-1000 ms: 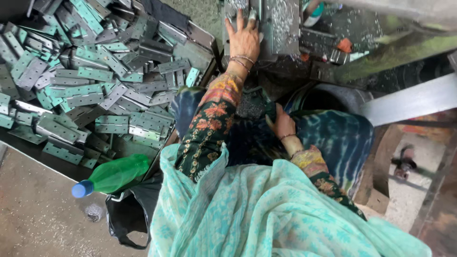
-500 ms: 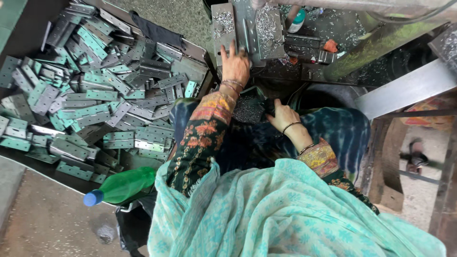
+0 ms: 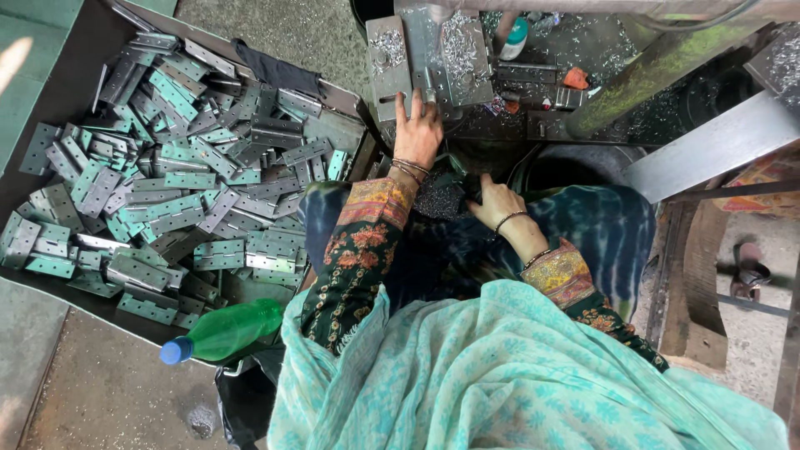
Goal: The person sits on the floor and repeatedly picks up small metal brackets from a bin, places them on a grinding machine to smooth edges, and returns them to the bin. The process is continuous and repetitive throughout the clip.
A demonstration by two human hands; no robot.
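My left hand [image 3: 419,133] lies flat with fingers apart on a grey metal plate [image 3: 389,58] on the machine bed [image 3: 533,125], which is strewn with metal shavings. My right hand [image 3: 493,202] is lower, over my lap, with fingers curled against a dark clump of glittering shavings [image 3: 439,198]. Whether it grips anything is hidden. Both wrists wear bangles, and the sleeves are floral. To my left, a dark tray [image 3: 50,75] holds a heap of several green-grey metal hinges [image 3: 175,192].
A green plastic bottle with a blue cap [image 3: 223,332] lies at the tray's near corner, over a black bag [image 3: 246,396]. A green machine column [image 3: 646,71] and a grey metal bar [image 3: 708,146] stand to the right. A light green shawl [image 3: 500,375] covers my front.
My left hand has drawn back a little from the far plate toward me. The right hand has shifted slightly forward on my lap. The view has tilted.
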